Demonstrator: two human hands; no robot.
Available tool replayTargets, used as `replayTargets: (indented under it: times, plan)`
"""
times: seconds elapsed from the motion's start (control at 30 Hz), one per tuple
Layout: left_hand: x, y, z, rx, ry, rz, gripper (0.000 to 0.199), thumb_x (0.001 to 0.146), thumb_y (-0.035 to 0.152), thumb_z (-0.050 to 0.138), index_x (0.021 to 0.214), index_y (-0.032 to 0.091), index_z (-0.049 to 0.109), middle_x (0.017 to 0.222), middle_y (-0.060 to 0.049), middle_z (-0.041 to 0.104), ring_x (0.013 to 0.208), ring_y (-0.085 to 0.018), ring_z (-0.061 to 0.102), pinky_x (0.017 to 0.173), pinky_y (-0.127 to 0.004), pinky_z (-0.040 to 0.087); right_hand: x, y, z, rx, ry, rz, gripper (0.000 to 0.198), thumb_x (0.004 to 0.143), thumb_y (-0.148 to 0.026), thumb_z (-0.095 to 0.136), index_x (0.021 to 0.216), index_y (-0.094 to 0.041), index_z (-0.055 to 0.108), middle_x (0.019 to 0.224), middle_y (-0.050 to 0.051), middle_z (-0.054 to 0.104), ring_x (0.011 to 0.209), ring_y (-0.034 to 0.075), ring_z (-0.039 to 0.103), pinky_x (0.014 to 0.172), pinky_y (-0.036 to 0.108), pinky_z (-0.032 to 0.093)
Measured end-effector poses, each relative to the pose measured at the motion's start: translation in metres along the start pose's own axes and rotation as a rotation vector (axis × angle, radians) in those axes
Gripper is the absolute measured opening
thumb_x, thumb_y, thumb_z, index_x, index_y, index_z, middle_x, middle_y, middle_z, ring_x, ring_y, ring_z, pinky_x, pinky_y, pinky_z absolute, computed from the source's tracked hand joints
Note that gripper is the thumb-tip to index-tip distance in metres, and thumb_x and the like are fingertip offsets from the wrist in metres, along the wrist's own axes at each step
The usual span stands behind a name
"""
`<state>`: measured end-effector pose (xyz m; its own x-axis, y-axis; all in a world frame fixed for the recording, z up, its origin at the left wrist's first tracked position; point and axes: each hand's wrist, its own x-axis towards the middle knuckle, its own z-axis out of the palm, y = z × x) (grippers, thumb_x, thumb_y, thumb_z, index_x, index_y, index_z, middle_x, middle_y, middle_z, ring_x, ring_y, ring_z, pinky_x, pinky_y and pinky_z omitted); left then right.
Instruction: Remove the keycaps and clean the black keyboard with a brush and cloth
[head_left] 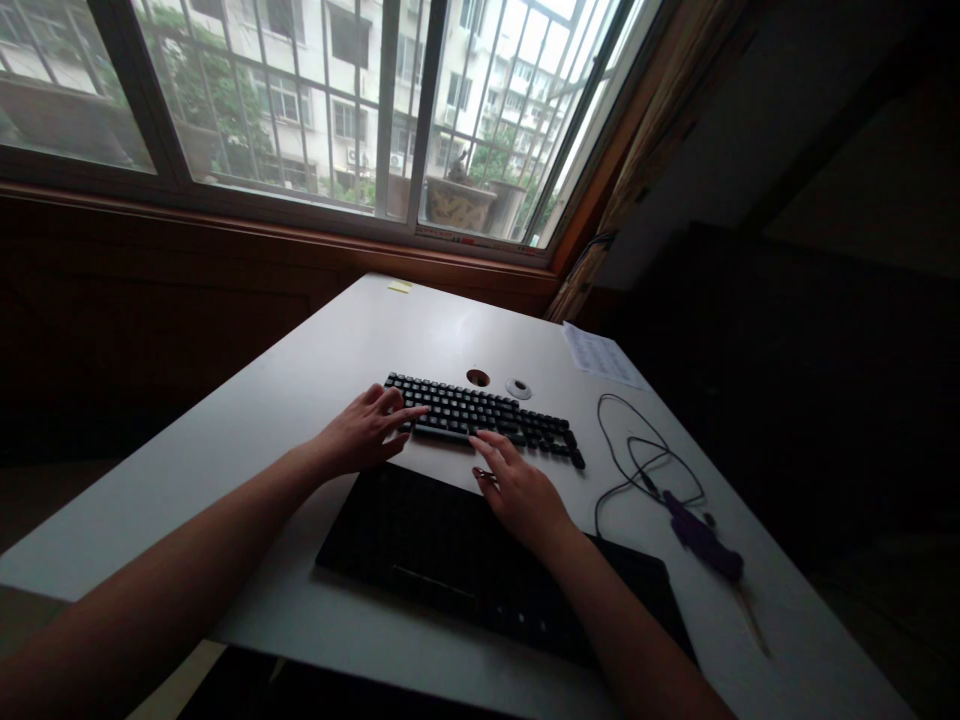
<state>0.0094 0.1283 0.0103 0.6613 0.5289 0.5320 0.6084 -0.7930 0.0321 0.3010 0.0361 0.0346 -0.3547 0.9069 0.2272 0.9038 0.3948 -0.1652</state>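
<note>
A black keyboard [487,416] lies across the middle of a white desk [315,370]. My left hand [365,433] rests at the keyboard's left end, fingers spread and touching the keys. Over the keyboard's front edge near its middle is my right hand [517,488], fingers apart, fingertips on the lowest key row. Neither hand holds anything. A closed black laptop [442,550] lies flat just in front of the keyboard, and my right wrist passes over it.
A black cable [637,460] loops at the right, next to a purple tool [701,540]. A cable hole [478,377] and its round cover [518,388] sit behind the keyboard. A printed sheet [600,352] lies far right, a yellow note [400,286] at the back edge. A window is beyond.
</note>
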Motion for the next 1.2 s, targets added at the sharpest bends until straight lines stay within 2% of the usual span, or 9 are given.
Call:
replayTargets:
  times: [0.13, 0.3, 0.43, 0.53, 0.63, 0.73, 0.83, 1.0, 1.2]
  plan:
    - [0.001, 0.000, -0.001, -0.034, 0.038, -0.043, 0.048, 0.097, 0.030, 0.056, 0.145, 0.028, 0.052, 0.112, -0.010, 0.054, 0.098, -0.026, 0.046, 0.092, -0.043, 0.046, -0.004, 0.000, -0.021, 0.105, 0.122, 0.020, 0.028, 0.103, -0.029, 0.044, 0.120, -0.023, 0.066, 0.139, 0.010, 0.058, 0.107, 0.023, 0.068, 0.091, 0.039, 0.058]
    - [0.004, 0.002, -0.006, -0.082, 0.078, -0.052, 0.035, 0.098, 0.026, 0.055, 0.132, 0.027, 0.062, 0.105, -0.009, 0.055, 0.095, -0.025, 0.047, 0.090, -0.041, 0.046, -0.023, -0.003, -0.054, 0.294, 0.280, 0.059, 0.030, 0.105, -0.036, 0.041, 0.097, -0.021, 0.066, 0.114, 0.009, 0.063, 0.101, 0.021, 0.065, 0.091, 0.036, 0.052]
    - [0.007, 0.007, -0.009, -0.127, 0.088, 0.000, 0.029, 0.098, 0.024, 0.054, 0.124, 0.024, 0.066, 0.099, -0.008, 0.056, 0.092, -0.023, 0.049, 0.088, -0.038, 0.048, -0.054, -0.011, -0.067, 0.369, 0.362, 0.204, 0.038, 0.105, -0.043, 0.038, 0.087, -0.022, 0.062, 0.082, 0.002, 0.060, 0.073, 0.017, 0.060, 0.070, 0.029, 0.050]
    - [0.007, 0.017, -0.011, -0.170, 0.071, 0.060, 0.027, 0.097, 0.020, 0.053, 0.120, 0.023, 0.067, 0.097, -0.007, 0.058, 0.092, -0.022, 0.052, 0.084, -0.035, 0.049, -0.081, -0.020, -0.066, 0.437, 0.373, 0.348, 0.043, 0.104, -0.050, 0.038, 0.080, -0.022, 0.061, 0.067, -0.001, 0.056, 0.061, 0.016, 0.058, 0.059, 0.027, 0.047]
    - [0.007, 0.029, -0.013, -0.225, 0.040, 0.144, 0.026, 0.098, 0.018, 0.051, 0.117, 0.023, 0.068, 0.092, -0.006, 0.061, 0.087, -0.019, 0.056, 0.079, -0.031, 0.050, -0.103, -0.032, -0.059, 0.571, 0.319, 0.475, 0.047, 0.102, -0.057, 0.039, 0.080, -0.022, 0.062, 0.054, -0.004, 0.051, 0.046, 0.015, 0.053, 0.045, 0.025, 0.042]
    - [0.007, 0.038, -0.014, -0.272, -0.002, 0.243, 0.027, 0.099, 0.017, 0.048, 0.117, 0.022, 0.068, 0.090, -0.005, 0.064, 0.081, -0.017, 0.059, 0.077, -0.029, 0.050, -0.118, -0.043, -0.052, 0.642, 0.320, 0.562, 0.048, 0.100, -0.060, 0.040, 0.083, -0.022, 0.064, 0.049, -0.004, 0.052, 0.042, 0.015, 0.054, 0.043, 0.024, 0.041]
    - [0.005, 0.041, -0.012, -0.286, -0.036, 0.289, 0.027, 0.100, 0.019, 0.048, 0.117, 0.021, 0.068, 0.091, -0.005, 0.066, 0.079, -0.016, 0.061, 0.076, -0.028, 0.051, -0.126, -0.049, -0.045, 0.619, 0.311, 0.568, 0.046, 0.099, -0.059, 0.045, 0.083, -0.021, 0.065, 0.049, -0.003, 0.058, 0.044, 0.015, 0.058, 0.045, 0.022, 0.043]
    - [0.004, 0.039, -0.009, -0.311, -0.075, 0.277, 0.026, 0.100, 0.019, 0.048, 0.116, 0.021, 0.068, 0.092, -0.005, 0.068, 0.079, -0.016, 0.062, 0.076, -0.028, 0.051, -0.132, -0.050, -0.037, 0.546, 0.270, 0.517, 0.042, 0.099, -0.055, 0.048, 0.084, -0.021, 0.067, 0.051, -0.002, 0.061, 0.048, 0.015, 0.064, 0.049, 0.021, 0.046]
    - [0.005, 0.037, -0.009, -0.326, -0.060, 0.267, 0.026, 0.098, 0.018, 0.050, 0.115, 0.021, 0.070, 0.090, -0.005, 0.068, 0.079, -0.016, 0.064, 0.076, -0.027, 0.051, -0.127, -0.063, -0.035, 0.528, 0.328, 0.543, 0.040, 0.098, -0.053, 0.050, 0.077, -0.022, 0.064, 0.045, -0.005, 0.058, 0.041, 0.014, 0.061, 0.049, 0.021, 0.046]
